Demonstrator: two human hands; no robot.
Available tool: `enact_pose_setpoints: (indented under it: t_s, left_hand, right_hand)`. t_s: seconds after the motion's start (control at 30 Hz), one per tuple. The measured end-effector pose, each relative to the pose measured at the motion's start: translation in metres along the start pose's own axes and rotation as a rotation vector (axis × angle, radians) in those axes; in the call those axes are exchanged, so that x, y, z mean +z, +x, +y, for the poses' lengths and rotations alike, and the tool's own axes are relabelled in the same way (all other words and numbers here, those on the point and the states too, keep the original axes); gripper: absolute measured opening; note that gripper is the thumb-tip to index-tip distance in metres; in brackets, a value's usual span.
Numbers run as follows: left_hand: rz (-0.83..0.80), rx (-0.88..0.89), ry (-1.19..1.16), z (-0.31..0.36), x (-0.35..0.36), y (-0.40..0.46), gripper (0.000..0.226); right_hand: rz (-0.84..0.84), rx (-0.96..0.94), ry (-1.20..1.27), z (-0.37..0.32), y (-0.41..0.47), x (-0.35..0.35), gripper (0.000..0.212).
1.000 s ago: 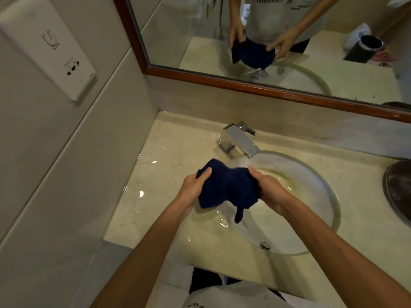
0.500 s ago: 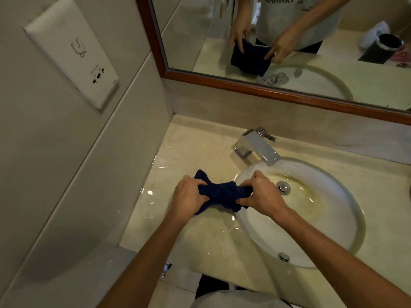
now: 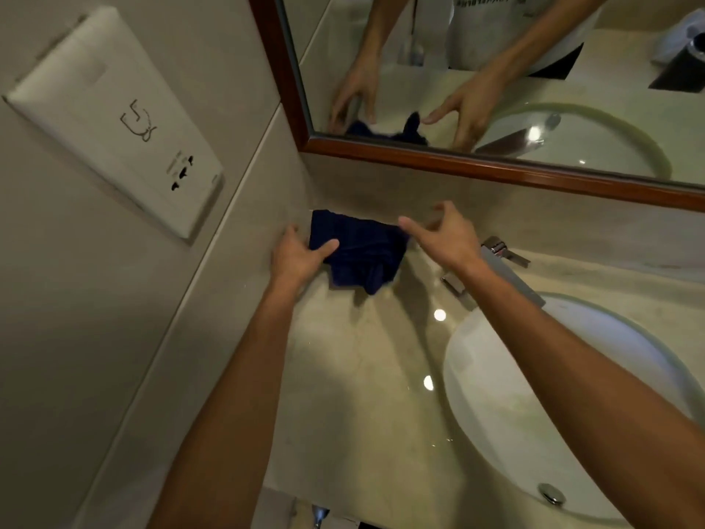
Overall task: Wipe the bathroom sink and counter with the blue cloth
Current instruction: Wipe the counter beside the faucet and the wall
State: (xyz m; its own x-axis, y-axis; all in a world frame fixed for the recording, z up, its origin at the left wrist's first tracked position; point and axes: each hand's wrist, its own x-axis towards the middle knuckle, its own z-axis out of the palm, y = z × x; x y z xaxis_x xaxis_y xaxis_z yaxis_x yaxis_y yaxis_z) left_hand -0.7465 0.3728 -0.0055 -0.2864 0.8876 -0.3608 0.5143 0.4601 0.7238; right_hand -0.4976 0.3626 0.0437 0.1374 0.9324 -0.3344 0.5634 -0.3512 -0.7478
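The dark blue cloth (image 3: 358,250) lies bunched in the far left corner of the beige marble counter (image 3: 354,376), against the back wall. My left hand (image 3: 299,253) holds its left edge, thumb on top of the fabric. My right hand (image 3: 442,234) hovers at the cloth's right edge with fingers spread and loosely bent, holding nothing. The white oval sink (image 3: 541,406) sits to the right, under my right forearm.
A chrome faucet (image 3: 499,261) stands behind the sink, partly hidden by my right arm. A wood-framed mirror (image 3: 496,169) runs along the back wall. A white socket panel (image 3: 114,120) is mounted on the left wall. Wet patches shine on the counter.
Both hands carried the cloth from the sink's left rim to the far left corner of the counter. My right hand has let go of it and opened.
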Motion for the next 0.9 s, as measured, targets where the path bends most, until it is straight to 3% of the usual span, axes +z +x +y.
enact_pose_setpoints:
  t_s: [0.07,0.13,0.23,0.33,0.6,0.9]
  left_hand:
    - [0.096,0.119,0.245,-0.008,0.015,0.005,0.073]
    - [0.119,0.297,0.343,-0.017,0.032,0.006,0.054]
    - [-0.067,0.483,0.548,-0.031,0.053,0.023,0.067]
    - [-0.150,0.640,0.694,-0.045,0.065,0.054,0.079]
    - [-0.073,0.692,1.058,-0.008,0.083,0.094,0.058]
    - [-0.236,0.773,1.179,-0.042,0.039,0.047,0.051]
  right_hand:
    - [0.134,-0.135,-0.091,0.004,0.005,-0.009,0.061]
    - [0.241,-0.274,-0.211,0.023,-0.005,-0.017,0.043]
    - [0.280,-0.408,-0.367,0.068,-0.019,-0.025,0.030]
    - [0.231,-0.498,-0.497,0.103,-0.021,-0.031,0.034]
    - [0.242,-0.621,-0.598,0.123,-0.012,-0.030,0.040]
    - [0.236,-0.598,-0.553,0.122,-0.015,-0.032,0.038]
